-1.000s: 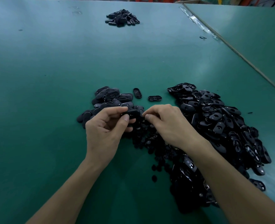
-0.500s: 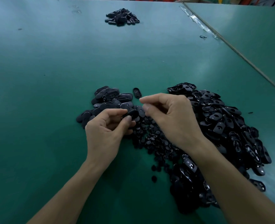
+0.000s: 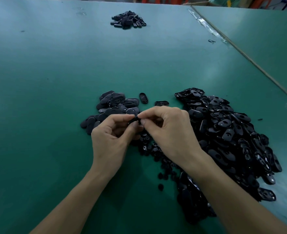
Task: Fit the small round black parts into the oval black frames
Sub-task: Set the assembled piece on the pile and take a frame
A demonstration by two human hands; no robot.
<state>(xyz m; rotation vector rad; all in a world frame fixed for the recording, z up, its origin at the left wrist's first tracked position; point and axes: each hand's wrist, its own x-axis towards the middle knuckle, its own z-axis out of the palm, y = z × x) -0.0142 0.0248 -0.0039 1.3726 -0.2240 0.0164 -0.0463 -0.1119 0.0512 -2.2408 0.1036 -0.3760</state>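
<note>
Pinching opposite ends of the oval black plastic frame [image 3: 133, 121], lying crosswise at picture centre, the left hand [image 3: 112, 137] and right hand [image 3: 171, 132] are nearly touching.

I make out one oval black frame [image 3: 134, 120] pinched between the left hand [image 3: 110, 137] and the right hand [image 3: 169, 132] (mostly hidden), just above the scattered small round parts [image 3: 145, 147], with the big frame heap [image 3: 232, 132] right, a smaller pile [image 3: 115, 105] left and two loose frames [image 3: 143, 98] beyond.
</note>
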